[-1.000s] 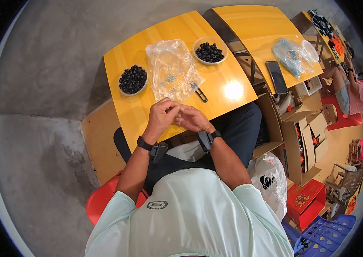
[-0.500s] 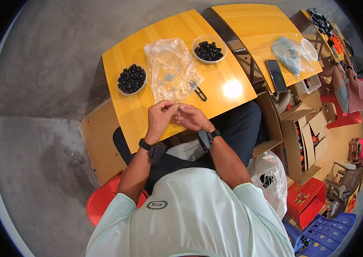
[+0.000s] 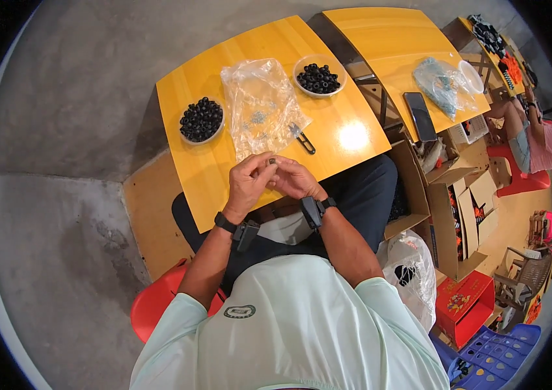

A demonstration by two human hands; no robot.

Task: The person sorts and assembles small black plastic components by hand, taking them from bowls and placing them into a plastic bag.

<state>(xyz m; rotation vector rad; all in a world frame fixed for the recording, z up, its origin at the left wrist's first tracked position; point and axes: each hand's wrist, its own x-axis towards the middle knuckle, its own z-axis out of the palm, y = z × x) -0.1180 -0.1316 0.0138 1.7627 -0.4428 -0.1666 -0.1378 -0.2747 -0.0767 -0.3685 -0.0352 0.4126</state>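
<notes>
Fingertips of both hands meet just past the near edge of the table. My left hand (image 3: 248, 182) is closed in a pinch at a small dark piece (image 3: 272, 161). From the other side my right hand (image 3: 293, 178) grips the same piece, its fingers curled and partly hidden. Beyond them a clear plastic bag (image 3: 256, 91) lies flat, with small silvery bits (image 3: 258, 117) on it. Black-handled thread snips (image 3: 302, 138) rest at its right corner. A clear bowl of black ring-like pieces (image 3: 201, 121) stands to the left, another bowl of black pieces (image 3: 318, 78) farther right.
The yellow table (image 3: 347, 123) ends above my knees. At right, a second table (image 3: 380, 39) bears a phone (image 3: 420, 116) and a bag of bluish material (image 3: 442, 84). Open cardboard boxes (image 3: 448, 227) stand beside my right leg. A person in pink (image 3: 546, 146) sits farther off.
My left hand has shifted slightly right and its wrist has turned a little. The small dark piece between the fingertips shows more plainly now.
</notes>
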